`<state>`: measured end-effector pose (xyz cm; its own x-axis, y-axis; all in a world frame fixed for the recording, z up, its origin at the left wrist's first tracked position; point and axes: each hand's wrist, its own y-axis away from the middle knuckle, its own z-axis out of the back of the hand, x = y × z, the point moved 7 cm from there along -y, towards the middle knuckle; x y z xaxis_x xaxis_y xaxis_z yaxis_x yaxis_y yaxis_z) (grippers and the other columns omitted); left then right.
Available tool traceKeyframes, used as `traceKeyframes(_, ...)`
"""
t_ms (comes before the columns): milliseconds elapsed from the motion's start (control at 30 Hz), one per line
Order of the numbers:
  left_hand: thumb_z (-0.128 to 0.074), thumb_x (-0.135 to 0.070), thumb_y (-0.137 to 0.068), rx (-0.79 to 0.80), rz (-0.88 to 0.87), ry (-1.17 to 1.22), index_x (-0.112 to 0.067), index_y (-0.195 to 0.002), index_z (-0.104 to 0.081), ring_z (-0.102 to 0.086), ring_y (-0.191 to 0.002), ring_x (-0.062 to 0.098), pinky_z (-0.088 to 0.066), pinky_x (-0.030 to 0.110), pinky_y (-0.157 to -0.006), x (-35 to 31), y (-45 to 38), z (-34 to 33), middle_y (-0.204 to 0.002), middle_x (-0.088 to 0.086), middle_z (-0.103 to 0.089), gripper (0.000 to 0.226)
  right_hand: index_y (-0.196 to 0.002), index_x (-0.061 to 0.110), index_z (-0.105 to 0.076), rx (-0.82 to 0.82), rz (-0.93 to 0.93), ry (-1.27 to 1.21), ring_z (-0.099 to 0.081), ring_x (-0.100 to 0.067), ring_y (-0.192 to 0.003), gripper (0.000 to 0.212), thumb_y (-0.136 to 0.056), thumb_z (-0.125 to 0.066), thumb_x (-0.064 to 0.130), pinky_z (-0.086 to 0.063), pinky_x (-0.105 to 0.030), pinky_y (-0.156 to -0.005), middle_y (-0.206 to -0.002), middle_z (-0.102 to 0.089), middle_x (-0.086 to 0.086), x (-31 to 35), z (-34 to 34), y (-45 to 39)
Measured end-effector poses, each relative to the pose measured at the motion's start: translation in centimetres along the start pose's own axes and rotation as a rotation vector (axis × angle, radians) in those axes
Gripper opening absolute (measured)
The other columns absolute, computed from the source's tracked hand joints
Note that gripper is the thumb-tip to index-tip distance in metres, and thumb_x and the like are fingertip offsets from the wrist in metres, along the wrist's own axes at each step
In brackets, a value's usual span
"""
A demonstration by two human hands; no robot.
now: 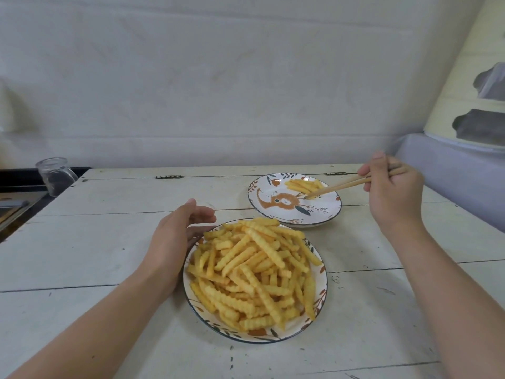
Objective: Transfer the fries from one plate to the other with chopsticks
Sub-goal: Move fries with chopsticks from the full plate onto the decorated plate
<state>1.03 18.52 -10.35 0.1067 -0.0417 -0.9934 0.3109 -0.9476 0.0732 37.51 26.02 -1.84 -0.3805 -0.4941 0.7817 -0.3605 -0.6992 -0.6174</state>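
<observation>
Nearest the camera, the full plate (322,272) sits on the white plank desk (95,269), heaped with crinkle-cut fries (254,272), golden, ridged and lying criss-cross in a loose mound. The left hand (175,239) rests at the plate's ten o'clock rim, fingers (202,214) relaxed and slightly spread, gripping nothing; it looks placed there to steady the plate. At one o'clock from this plate, just beyond it, the second plate (276,212), painted with leaves and an orange figure, carries only a few fries at its far side. The right hand (390,187) curls round the chopsticks (338,187) at two o'clock, tips lowered onto that small pile, apparently setting one fry down. Most of the fries are not yet moved. A glass jar (56,176) stands at ten o'clock by the desk's far edge.
</observation>
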Motion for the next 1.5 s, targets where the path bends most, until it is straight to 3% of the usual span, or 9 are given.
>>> traceKeyframes(200,-0.045,-0.040,-0.110,-0.003,-0.005,-0.011,-0.012,-0.093,-0.075,-0.075,-0.098,0.027,-0.054,0.053,-0.103,-0.1,0.0,-0.1,-0.103,0.003,-0.078,0.045,-0.064,0.020,-0.064,-0.024,-0.008,-0.038,-0.050,-0.004,-0.049,0.047,-0.105,-0.047,0.032,-0.043,-0.018,-0.055,-0.056,-0.062,0.016,1.1,0.5,0.0)
traceKeyframes(367,-0.044,-0.039,-0.111,-0.007,-0.008,-0.018,-0.012,-0.094,-0.075,-0.075,-0.101,0.030,-0.053,0.051,-0.100,-0.3,0.3,0.1,-0.110,0.009,-0.077,0.044,-0.060,0.019,-0.059,-0.188,-0.051,-0.012,-0.056,-0.015,-0.054,0.047,-0.103,-0.048,0.035,-0.048,-0.034,-0.061,-0.053,-0.057,0.010,2.8,2.2,-0.5)
traceKeyframes(633,-0.045,-0.040,-0.111,0.024,-0.016,-0.005,-0.010,-0.098,-0.074,-0.075,-0.100,0.026,-0.054,0.044,-0.091,-0.6,0.5,0.1,-0.116,0.011,-0.075,0.043,-0.075,-0.006,-0.059,-0.004,0.114,0.359,-0.059,-0.038,-0.069,0.063,-0.102,-0.033,0.045,-0.048,-0.046,-0.069,-0.067,-0.063,-0.021,4.8,-2.3,-0.4)
traceKeyframes(867,-0.045,-0.042,-0.110,0.035,-0.010,-0.014,-0.012,-0.100,-0.075,-0.074,-0.109,0.028,-0.055,0.046,-0.096,-0.8,1.0,0.0,-0.118,0.009,-0.076,0.044,-0.065,0.012,-0.063,-0.074,-0.010,0.172,-0.052,-0.005,-0.052,0.053,-0.105,-0.040,0.037,-0.041,-0.030,-0.062,-0.050,-0.055,0.009,7.9,1.2,0.0)
traceKeyframes(967,-0.045,-0.042,-0.110,0.034,-0.001,-0.015,-0.013,-0.098,-0.075,-0.074,-0.105,0.027,-0.055,0.046,-0.095,-0.8,1.0,0.0,-0.119,0.009,-0.076,0.044,-0.053,0.018,-0.058,-0.076,-0.112,-0.043,-0.044,-0.010,-0.043,0.053,-0.100,-0.043,0.038,-0.033,-0.023,-0.045,-0.044,-0.052,0.009,10.1,3.7,0.3)
traceKeyframes(1100,-0.044,-0.041,-0.110,0.027,-0.006,-0.011,-0.013,-0.098,-0.074,-0.074,-0.103,0.027,-0.055,0.041,-0.089,-0.9,1.1,0.1,-0.119,0.009,-0.075,0.043,-0.044,0.023,-0.063,0.023,-0.147,-0.022,-0.043,-0.013,-0.042,0.060,-0.098,-0.045,0.039,-0.029,-0.022,-0.043,-0.062,-0.058,-0.008,12.1,5.2,1.5)
traceKeyframes(1267,-0.044,-0.040,-0.111,0.037,-0.013,0.002,-0.012,-0.098,-0.074,-0.073,-0.103,0.029,-0.054,0.041,-0.088,-0.9,1.6,0.1,-0.122,0.012,-0.074,0.043,-0.054,0.011,-0.060,0.102,-0.213,0.102,-0.035,-0.010,-0.032,0.045,-0.093,-0.048,0.029,-0.023,-0.017,-0.037,-0.036,-0.041,0.005,11.9,5.1,2.2)
traceKeyframes(1367,-0.044,-0.040,-0.111,0.043,-0.025,0.007,-0.012,-0.098,-0.074,-0.072,-0.097,0.025,-0.055,0.040,-0.085,-1.0,1.7,0.2,-0.121,0.011,-0.075,0.043,-0.048,0.015,-0.062,0.017,-0.208,0.058,-0.041,-0.014,-0.038,0.050,-0.091,-0.048,0.036,-0.028,-0.021,-0.041,-0.040,-0.047,0.004,11.7,5.7,1.6)
traceKeyframes(1500,-0.048,-0.045,-0.107,0.061,-0.012,0.011,-0.014,-0.100,-0.076,-0.074,-0.108,0.028,-0.055,0.051,-0.102,-1.0,1.9,0.1,-0.120,0.008,-0.076,0.042,-0.055,0.021,-0.062,-0.166,-0.109,0.102,-0.061,-0.021,-0.059,0.048,-0.097,-0.047,0.039,-0.052,-0.038,-0.064,-0.048,-0.059,0.006,10.0,5.0,0.6)
